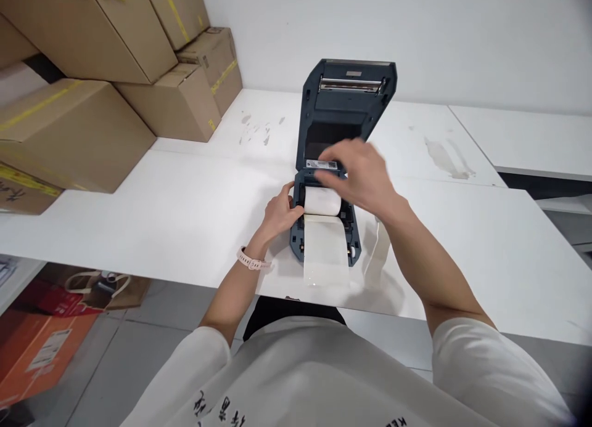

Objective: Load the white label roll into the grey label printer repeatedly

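A dark blue label printer (343,109) stands on the white table (161,211) with its lid swung up and back. Inside lies a white paper roll (321,201), and a strip of paper (325,251) runs out over the front. My left hand (279,212) grips the printer's left side beside the roll, fingers curled against it. My right hand (358,174) hovers over the roll bay, blurred by motion, fingers bent and reaching left. A pink watch is on my left wrist.
Several cardboard boxes (87,76) with yellow tape are stacked at the back left of the table. A second white table (531,140) stands at the right. An orange box (37,347) and a bag lie on the floor at the left.
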